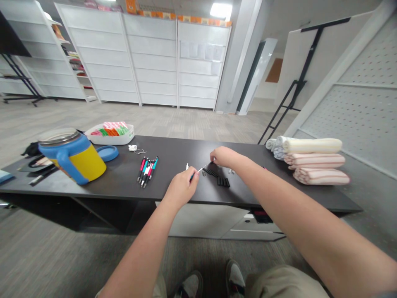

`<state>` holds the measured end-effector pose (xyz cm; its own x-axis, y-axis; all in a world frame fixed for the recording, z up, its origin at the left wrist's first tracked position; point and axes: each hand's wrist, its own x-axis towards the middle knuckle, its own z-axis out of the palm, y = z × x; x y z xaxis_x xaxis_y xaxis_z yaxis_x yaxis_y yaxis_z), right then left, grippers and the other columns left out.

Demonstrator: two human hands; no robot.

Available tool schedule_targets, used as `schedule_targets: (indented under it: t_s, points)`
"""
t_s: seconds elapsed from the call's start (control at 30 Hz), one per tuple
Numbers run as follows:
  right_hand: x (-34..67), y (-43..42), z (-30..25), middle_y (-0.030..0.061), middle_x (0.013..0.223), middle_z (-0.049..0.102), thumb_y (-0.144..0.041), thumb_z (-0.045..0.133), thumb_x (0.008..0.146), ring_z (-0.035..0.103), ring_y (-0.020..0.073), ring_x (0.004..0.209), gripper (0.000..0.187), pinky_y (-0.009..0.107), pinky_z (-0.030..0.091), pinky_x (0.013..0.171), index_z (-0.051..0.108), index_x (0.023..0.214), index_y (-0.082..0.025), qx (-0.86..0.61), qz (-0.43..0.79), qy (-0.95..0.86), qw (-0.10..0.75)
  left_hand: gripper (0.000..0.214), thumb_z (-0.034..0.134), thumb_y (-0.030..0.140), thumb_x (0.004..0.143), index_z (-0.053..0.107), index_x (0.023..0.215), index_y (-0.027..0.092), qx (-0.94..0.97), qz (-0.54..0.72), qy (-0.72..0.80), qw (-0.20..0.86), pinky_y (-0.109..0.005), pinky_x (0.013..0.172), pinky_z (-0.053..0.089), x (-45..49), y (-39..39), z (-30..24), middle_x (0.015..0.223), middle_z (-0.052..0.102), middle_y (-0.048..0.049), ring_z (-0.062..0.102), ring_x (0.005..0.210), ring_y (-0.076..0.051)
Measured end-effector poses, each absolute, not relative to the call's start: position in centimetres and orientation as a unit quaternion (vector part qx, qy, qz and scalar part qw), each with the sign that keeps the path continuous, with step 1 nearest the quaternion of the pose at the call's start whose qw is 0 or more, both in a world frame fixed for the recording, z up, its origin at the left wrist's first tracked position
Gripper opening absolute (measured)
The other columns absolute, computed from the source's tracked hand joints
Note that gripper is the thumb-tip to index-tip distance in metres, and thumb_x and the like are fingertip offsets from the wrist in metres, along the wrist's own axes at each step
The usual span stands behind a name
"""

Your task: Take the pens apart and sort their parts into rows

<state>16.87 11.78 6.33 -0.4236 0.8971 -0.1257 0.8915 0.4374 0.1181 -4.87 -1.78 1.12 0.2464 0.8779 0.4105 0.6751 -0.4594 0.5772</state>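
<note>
From where I stand: left hand (182,187) grips a pen (192,177) above the desk (173,150) — thin tube (203,167) sticking out toward the right hand (226,157), grip there unclear. Probably light, slick, tube bendable — pinch pen mid-length, tube near its base.

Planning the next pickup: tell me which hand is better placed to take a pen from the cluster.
Probably the left hand: it sits nearer the pens than the right hand, though it already grips a slim teal piece.
</note>
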Motion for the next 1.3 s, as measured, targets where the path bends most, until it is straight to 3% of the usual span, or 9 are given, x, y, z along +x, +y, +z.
schedule_targets:
  t_s: [0.37, 0.53, 0.7, 0.87, 1.1, 1.3]
  points:
    - [17.0, 10.3, 7.4, 0.0056, 0.106, 0.082, -0.012, 0.068, 0.084, 0.073, 0.0234, 0.103, 0.027, 0.029, 0.049, 0.089, 0.084, 0.103, -0.024, 0.477, 0.010, 0.872, 0.111, 0.025, 0.040, 0.035, 0.108, 0.058, 0.094, 0.025, 0.779, 0.358, 0.493, 0.144, -0.030, 0.074, 0.042, -4.9, -1.7, 0.9, 0.081, 0.068, -0.0018, 0.067, 0.078, -0.021]
    - [17.2, 9.3, 7.8, 0.0038, 0.097, 0.082, -0.013, 0.073, 0.081, 0.074, 0.0216, 0.093, 0.021, 0.027, 0.048, 0.079, 0.082, 0.098, -0.023, 0.471, -0.008, 0.871, 0.141, 0.024, 0.041, 0.034, 0.108, 0.058, 0.094, 0.025, 0.778, 0.363, 0.492, 0.148, -0.030, 0.073, 0.041, -4.9, -1.5, 0.7, 0.081, 0.068, -0.0016, 0.066, 0.077, -0.021]
    - [16.9, 7.9, 8.3, 0.0048, 0.101, 0.082, -0.028, 0.069, 0.091, 0.074, 0.0210, 0.093, 0.017, 0.026, 0.048, 0.076, 0.081, 0.103, -0.022, 0.484, -0.017, 0.864, 0.136, 0.025, 0.042, 0.035, 0.108, 0.059, 0.093, 0.025, 0.778, 0.369, 0.486, 0.149, -0.029, 0.071, 0.039, -4.9, -1.6, 0.7, 0.080, 0.067, -0.0011, 0.064, 0.075, -0.020]
    - [16.0, 6.6, 8.2, 0.0083, 0.108, 0.081, -0.048, 0.066, 0.096, 0.074, 0.0236, 0.095, 0.034, 0.028, 0.049, 0.074, 0.078, 0.113, -0.021, 0.513, -0.020, 0.850, 0.117, 0.024, 0.042, 0.035, 0.107, 0.059, 0.093, 0.025, 0.776, 0.372, 0.485, 0.154, -0.029, 0.070, 0.038, -4.9, -1.7, 0.8, 0.080, 0.066, -0.0010, 0.063, 0.075, -0.020]
    - [15.4, 6.7, 7.5, 0.0076, 0.110, 0.081, -0.038, 0.072, 0.091, 0.075, 0.0241, 0.100, 0.028, 0.027, 0.051, 0.077, 0.078, 0.113, -0.021, 0.543, -0.028, 0.832, 0.106, 0.025, 0.042, 0.035, 0.107, 0.059, 0.093, 0.025, 0.776, 0.368, 0.489, 0.152, -0.029, 0.069, 0.038, -4.9, -1.5, 0.8, 0.079, 0.066, -0.0011, 0.064, 0.073, -0.020]
    - [15.0, 7.8, 7.5, 0.0063, 0.082, 0.081, -0.031, 0.068, 0.092, 0.077, 0.0216, 0.082, 0.024, 0.026, 0.052, 0.073, 0.080, 0.108, -0.018, 0.582, -0.049, 0.804, 0.114, 0.025, 0.042, 0.036, 0.108, 0.059, 0.093, 0.025, 0.778, 0.365, 0.489, 0.149, -0.029, 0.071, 0.039, -4.9, -1.6, 0.7, 0.079, 0.066, -0.0011, 0.065, 0.075, -0.020]
